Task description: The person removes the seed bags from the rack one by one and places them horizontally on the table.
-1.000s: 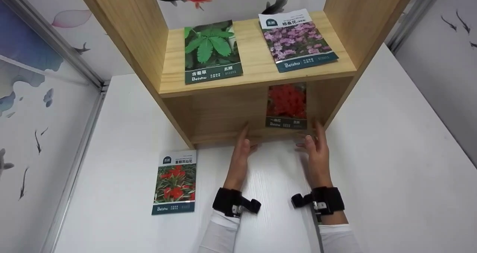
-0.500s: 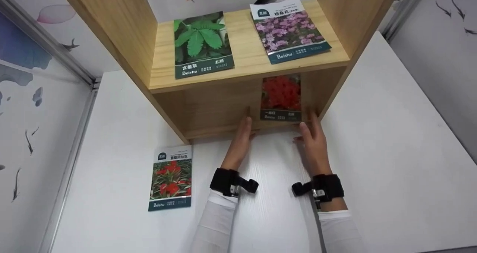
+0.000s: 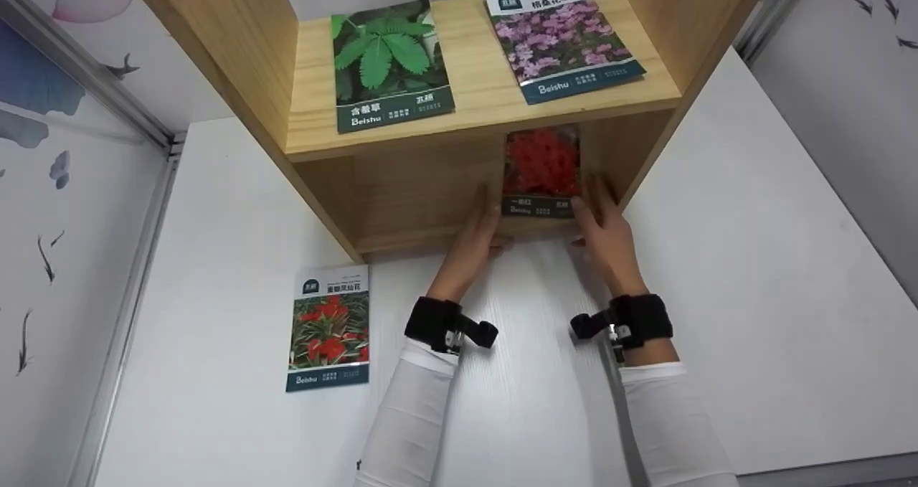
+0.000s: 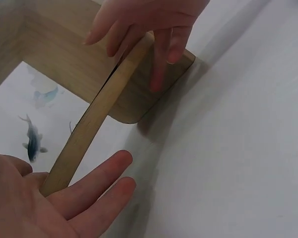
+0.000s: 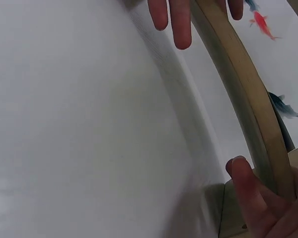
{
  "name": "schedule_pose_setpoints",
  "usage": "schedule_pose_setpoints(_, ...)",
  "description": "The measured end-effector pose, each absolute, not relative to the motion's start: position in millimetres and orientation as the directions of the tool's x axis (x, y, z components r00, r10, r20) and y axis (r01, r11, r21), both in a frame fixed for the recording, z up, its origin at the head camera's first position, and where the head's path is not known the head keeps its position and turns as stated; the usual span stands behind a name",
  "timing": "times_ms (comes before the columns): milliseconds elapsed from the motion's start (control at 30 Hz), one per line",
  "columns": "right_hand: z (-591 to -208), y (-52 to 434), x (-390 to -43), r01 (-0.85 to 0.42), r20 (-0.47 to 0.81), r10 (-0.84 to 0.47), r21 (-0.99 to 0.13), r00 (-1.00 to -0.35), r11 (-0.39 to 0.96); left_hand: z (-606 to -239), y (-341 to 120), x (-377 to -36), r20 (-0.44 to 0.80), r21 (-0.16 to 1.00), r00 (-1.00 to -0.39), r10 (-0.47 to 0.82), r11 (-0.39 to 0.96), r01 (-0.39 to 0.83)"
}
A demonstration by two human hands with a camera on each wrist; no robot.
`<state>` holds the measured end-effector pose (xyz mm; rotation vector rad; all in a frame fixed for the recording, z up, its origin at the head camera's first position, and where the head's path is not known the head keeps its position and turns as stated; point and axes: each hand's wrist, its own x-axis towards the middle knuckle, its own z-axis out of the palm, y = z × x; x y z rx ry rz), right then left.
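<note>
On the lower board of the wooden shelf unit [image 3: 423, 193] lies a seed packet with red flowers [image 3: 541, 164], its top part under the upper shelf's shadow. My left hand [image 3: 470, 247] is at the board's front edge, just left of this packet, with some fingers above the board and others below it. On the packet's other side is my right hand [image 3: 609, 247], its thumb at the lower right corner and fingers reaching along the right side. In the left wrist view, the straight fingers of my left hand [image 4: 64, 206] straddle the board edge [image 4: 94, 114]; nothing is gripped.
Above, the upper shelf holds a green-leaf packet [image 3: 393, 64] and a pink-flower packet [image 3: 563, 39]. Another red-flower packet [image 3: 330, 329] lies on the white table [image 3: 215, 293], left of my left arm. The unit's side panels [image 3: 222, 64] flank both shelves.
Both hands have moved forward and closer to the red-flower packet's sides. The right thumb has come to its lower corner. The head view has shifted, so the shelf sits higher in it.
</note>
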<state>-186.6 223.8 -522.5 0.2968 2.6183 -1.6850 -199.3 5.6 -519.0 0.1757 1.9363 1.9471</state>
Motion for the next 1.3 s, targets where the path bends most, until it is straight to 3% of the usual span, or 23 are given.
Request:
schedule_pose_setpoints(267,-517,219,-197,0.181,-0.132,0.141,-0.885,-0.981,0.428,-514,19,-196,-0.16,0.969,-0.954,0.253,0.225,-0.103)
schedule_pose_setpoints(600,-520,200,-195,0.093,-0.012,0.15,-0.83,-0.989,0.55,-514,23,-198,-0.164,0.975,-0.948,0.271,0.189,-0.115)
schedule_pose_setpoints(967,-519,201,-193,0.06,-0.008,0.119,-0.893,-0.993,0.447,-515,22,-197,-0.218,0.975,-0.952,0.213,0.077,-0.206)
schedule_pose_setpoints(1167,-505,199,-186,-0.015,0.041,0.077,-0.952,-0.996,0.307,-512,23,-196,-0.235,0.972,-0.958,0.166,0.038,-0.231)
schedule_pose_setpoints(1300,-493,197,-180,0.003,0.014,0.074,-0.975,-0.997,0.224,-512,23,-195,-0.218,0.975,-0.957,0.189,0.007,-0.22)
